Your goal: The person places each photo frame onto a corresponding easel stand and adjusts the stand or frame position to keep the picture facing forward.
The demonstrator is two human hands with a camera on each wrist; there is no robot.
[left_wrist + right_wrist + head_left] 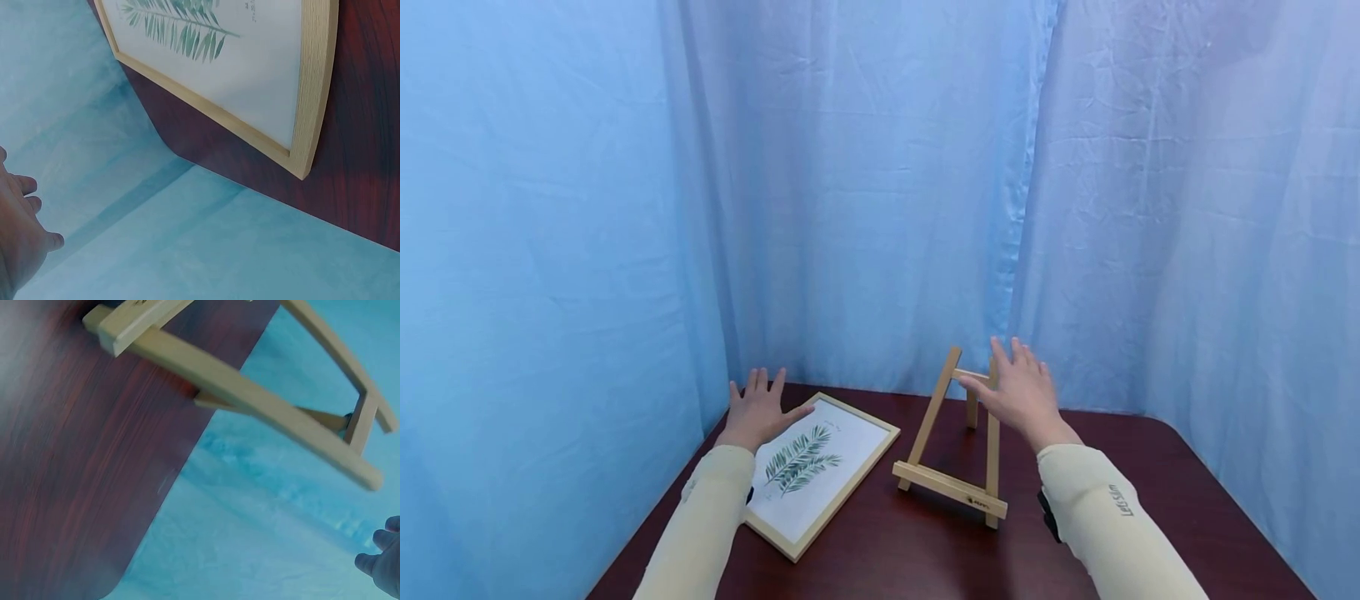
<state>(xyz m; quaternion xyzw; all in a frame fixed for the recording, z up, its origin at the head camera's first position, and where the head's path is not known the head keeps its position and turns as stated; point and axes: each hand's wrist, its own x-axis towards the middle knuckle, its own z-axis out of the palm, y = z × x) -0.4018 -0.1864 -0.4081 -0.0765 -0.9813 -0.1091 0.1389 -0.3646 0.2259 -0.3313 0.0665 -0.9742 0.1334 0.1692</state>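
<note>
On the left of the table lies a picture frame (pixel 850 492) with a pale wood border and a print of green leafy sprigs. My left hand (pixel 758 414) is raised over its far left side, fingers spread and holding nothing; the forearm hides part of the frame's left edge. A small wooden easel (pixel 951 485) stands upright to the right of the frame. Beside its top, my right hand (pixel 1018 392) hovers with fingers spread and holds nothing, overlapping the easel's right leg in the head view. The right wrist view shows the easel's crossbar (pixel 361 422) near the top.
The dark reddish wood table (pixel 1105 492) has a rounded far right corner. Blue curtains (pixel 865 208) hang close behind it and along both sides. A dark band (pixel 1049 517) sits at the right wrist over the cream sleeve.
</note>
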